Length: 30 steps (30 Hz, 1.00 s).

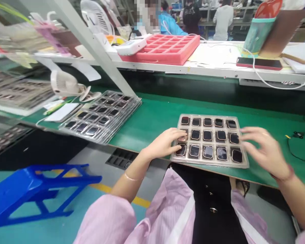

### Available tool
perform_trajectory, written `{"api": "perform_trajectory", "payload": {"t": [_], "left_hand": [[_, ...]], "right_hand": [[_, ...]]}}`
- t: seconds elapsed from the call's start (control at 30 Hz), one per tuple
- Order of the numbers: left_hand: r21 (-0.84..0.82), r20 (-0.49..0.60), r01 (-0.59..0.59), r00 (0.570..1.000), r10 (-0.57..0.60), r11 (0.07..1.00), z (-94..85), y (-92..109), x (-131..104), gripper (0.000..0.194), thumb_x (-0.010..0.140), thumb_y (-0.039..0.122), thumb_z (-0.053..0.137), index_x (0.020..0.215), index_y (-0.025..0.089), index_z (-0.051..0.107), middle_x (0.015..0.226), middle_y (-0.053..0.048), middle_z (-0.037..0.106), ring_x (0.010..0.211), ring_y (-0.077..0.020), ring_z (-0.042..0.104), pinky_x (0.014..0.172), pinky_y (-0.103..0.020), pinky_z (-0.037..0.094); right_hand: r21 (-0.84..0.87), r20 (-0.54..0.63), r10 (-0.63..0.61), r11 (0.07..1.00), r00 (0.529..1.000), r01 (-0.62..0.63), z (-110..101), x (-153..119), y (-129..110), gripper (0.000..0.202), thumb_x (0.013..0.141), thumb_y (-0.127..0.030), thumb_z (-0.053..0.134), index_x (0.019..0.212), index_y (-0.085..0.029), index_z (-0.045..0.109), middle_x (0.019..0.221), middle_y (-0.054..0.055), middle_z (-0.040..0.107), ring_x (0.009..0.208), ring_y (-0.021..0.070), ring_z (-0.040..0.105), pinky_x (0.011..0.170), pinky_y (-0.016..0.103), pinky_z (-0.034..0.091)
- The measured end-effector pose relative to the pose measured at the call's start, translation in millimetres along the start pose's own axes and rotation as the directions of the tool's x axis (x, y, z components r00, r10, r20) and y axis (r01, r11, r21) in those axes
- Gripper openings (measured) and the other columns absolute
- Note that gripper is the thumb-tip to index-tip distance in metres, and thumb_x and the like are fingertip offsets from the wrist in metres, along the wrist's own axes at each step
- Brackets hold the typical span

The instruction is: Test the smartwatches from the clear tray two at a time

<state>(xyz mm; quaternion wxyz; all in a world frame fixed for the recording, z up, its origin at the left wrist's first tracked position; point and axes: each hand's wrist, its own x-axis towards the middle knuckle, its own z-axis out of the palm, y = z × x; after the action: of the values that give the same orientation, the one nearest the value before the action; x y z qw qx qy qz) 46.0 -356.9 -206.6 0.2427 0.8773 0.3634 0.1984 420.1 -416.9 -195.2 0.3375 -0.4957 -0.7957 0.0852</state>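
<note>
A clear plastic tray [210, 163] with rows of dark, square watch faces lies near the front edge of the green bench. At its left side, my left hand [165, 144] grips the tray's edge, with fingertips over the left column and the thumb beside the front corner watch face [181, 150]. My right hand [265, 152] is at the tray's right edge, fingers stretched and apart. Its fingertips are close to a watch face [234, 138] in the right column; whether they touch the tray I cannot tell.
Left on the bench are stacked filled trays [101, 118], a small white fan [66, 83] and a notepad [63, 112]. A shelf [213, 69] above holds a red compartment tray [165, 49] and phone [259, 63]. A blue stool [22, 189] stands lower left; people are beyond.
</note>
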Motion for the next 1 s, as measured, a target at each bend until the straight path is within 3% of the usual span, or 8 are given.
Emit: {"api": "perform_trajectory", "payload": {"t": [0.07, 0.17, 0.3, 0.37, 0.47, 0.63, 0.8, 1.0], "left_hand": [[-0.044, 0.077, 0.006, 0.997, -0.003, 0.999, 1.4, -15.7, 5.9, 0.031, 0.088, 0.02, 0.063, 0.116, 0.021, 0.075, 0.125, -0.009, 0.077, 0.118, -0.0272, 0.068, 0.108, -0.044, 0.048], [-0.227, 0.031, 0.103, 0.995, -0.099, 0.968, 9.4, -28.4, 26.0, 0.016, 0.086, 0.021, 0.068, 0.097, 0.02, 0.079, 0.103, -0.007, 0.081, 0.101, -0.0253, 0.071, 0.102, -0.04, 0.047], [-0.71, -0.033, 0.228, 0.934, -0.356, 0.666, 19.7, -37.4, 73.3, 0.012, 0.076, 0.025, 0.077, 0.083, 0.015, 0.075, 0.086, -0.006, 0.076, 0.082, -0.0194, 0.07, 0.077, -0.028, 0.05], [-0.787, -0.02, 0.208, 0.932, -0.361, 0.58, 26.1, -39.5, 98.9, 0.024, 0.077, 0.031, 0.076, 0.091, 0.013, 0.073, 0.081, -0.005, 0.074, 0.069, -0.0159, 0.068, 0.063, -0.024, 0.046], [-0.858, 0.009, 0.18, 0.942, -0.336, 0.481, 36.9, -40.6, 125.0, 0.044, 0.075, 0.039, 0.078, 0.108, 0.011, 0.07, 0.078, -0.005, 0.073, 0.053, -0.0104, 0.059, 0.053, -0.022, 0.041], [-0.938, 0.114, 0.195, 0.954, -0.278, 0.285, 43.0, -45.9, 127.8, 0.065, 0.069, 0.041, 0.087, 0.125, 0.012, 0.069, 0.108, -0.015, 0.078, 0.061, -0.0112, 0.064, 0.055, -0.023, 0.043], [-0.974, 0.169, 0.195, 0.963, -0.21, 0.113, 37.9, -51.2, 120.3, 0.075, 0.071, 0.039, 0.094, 0.136, 0.016, 0.065, 0.112, -0.014, 0.078, 0.076, -0.0139, 0.07, 0.064, -0.022, 0.047], [-0.945, 0.238, 0.272, 0.953, -0.187, 0.183, 36.4, -48.6, 125.3, 0.075, 0.069, 0.049, 0.095, 0.129, 0.014, 0.066, 0.103, -0.011, 0.077, 0.073, -0.0154, 0.073, 0.057, -0.021, 0.048]], "right_hand": [[0.021, 0.204, -0.091, 0.996, 0.975, 0.089, 32.0, 38.7, -13.8, 0.015, 0.096, -0.028, 0.065, 0.098, -0.025, 0.079, 0.133, 0.013, 0.069, 0.129, 0.0366, 0.06, 0.112, 0.059, 0.047], [-0.115, 0.388, -0.033, 0.99, 0.921, 0.084, 86.2, 86.3, -26.5, 0.014, 0.091, -0.027, 0.072, 0.089, -0.015, 0.079, 0.14, 0.022, 0.064, 0.135, 0.0437, 0.053, 0.114, 0.062, 0.043], [-0.049, 0.398, -0.031, 0.997, 0.917, 0.054, 124.2, 101.8, -27.5, 0.014, 0.08, -0.024, 0.081, 0.086, -0.013, 0.074, 0.143, 0.025, 0.061, 0.139, 0.0457, 0.048, 0.115, 0.065, 0.039], [0.231, 0.324, -0.04, 0.972, 0.945, -0.038, 126.8, 97.8, -21.4, 0.019, 0.069, -0.019, 0.084, 0.076, -0.018, 0.067, 0.131, 0.019, 0.067, 0.136, 0.0417, 0.05, 0.116, 0.062, 0.038], [0.6, 0.219, 0.097, 0.771, 0.971, -0.212, 120.1, 96.7, -3.0, 0.026, 0.066, -0.019, 0.08, 0.073, -0.022, 0.055, 0.096, 0.007, 0.073, 0.109, 0.0306, 0.068, 0.102, 0.051, 0.053], [0.731, 0.223, 0.319, 0.571, 0.921, -0.375, 103.7, 108.7, 37.4, 0.023, 0.084, -0.04, 0.065, 0.094, -0.023, 0.054, 0.074, 0.001, 0.072, 0.051, 0.0132, 0.061, 0.051, 0.027, 0.053], [0.802, 0.334, 0.368, 0.373, 0.868, -0.467, 102.2, 106.2, 53.2, 0.037, 0.083, -0.036, 0.075, 0.114, -0.019, 0.067, 0.097, 0.009, 0.079, 0.062, 0.013, 0.069, 0.057, 0.025, 0.06], [0.863, 0.46, 0.298, 0.072, 0.837, -0.5, 97.8, 99.2, 50.5, 0.045, 0.088, -0.026, 0.079, 0.132, -0.024, 0.069, 0.108, 0.006, 0.077, 0.079, 0.0135, 0.072, 0.069, 0.026, 0.066]]}}
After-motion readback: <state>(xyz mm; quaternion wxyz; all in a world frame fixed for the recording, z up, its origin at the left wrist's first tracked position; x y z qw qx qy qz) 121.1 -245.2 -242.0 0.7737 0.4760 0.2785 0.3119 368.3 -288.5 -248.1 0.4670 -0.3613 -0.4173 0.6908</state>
